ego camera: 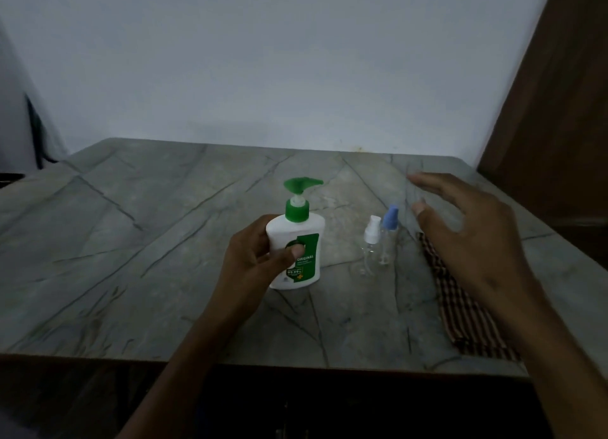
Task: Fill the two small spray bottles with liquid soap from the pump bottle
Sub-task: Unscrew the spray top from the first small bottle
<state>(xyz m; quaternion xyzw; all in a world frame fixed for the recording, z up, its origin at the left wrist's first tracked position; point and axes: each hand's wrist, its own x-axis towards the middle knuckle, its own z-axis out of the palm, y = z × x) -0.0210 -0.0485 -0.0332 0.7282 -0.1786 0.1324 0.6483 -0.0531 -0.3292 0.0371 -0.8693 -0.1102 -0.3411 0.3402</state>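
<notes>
Nearest the lens: two bare forearms reaching in from six o'clock over the grey veined stone tabletop (138, 215). Left hand (255, 257) wrapped around the white plastic pump bottle with green pump head and green label (297, 241), thumb pressed on the label, bottle upright at table centre. Right hand (470, 221) hovering at three o'clock, fingers spread and straight, holding nothing, blurred at the tips. Between them, just at four o'clock of the pump bottle: small clear spray bottle with white cap (370, 246) and small clear spray bottle with blue cap (388, 238), touching or nearly so, both apparently empty. Likely very light, easily tipped, smooth; best pinched at the body while unscrewing the cap. Brown checked cloth (467, 313) lying under the right wrist.
</notes>
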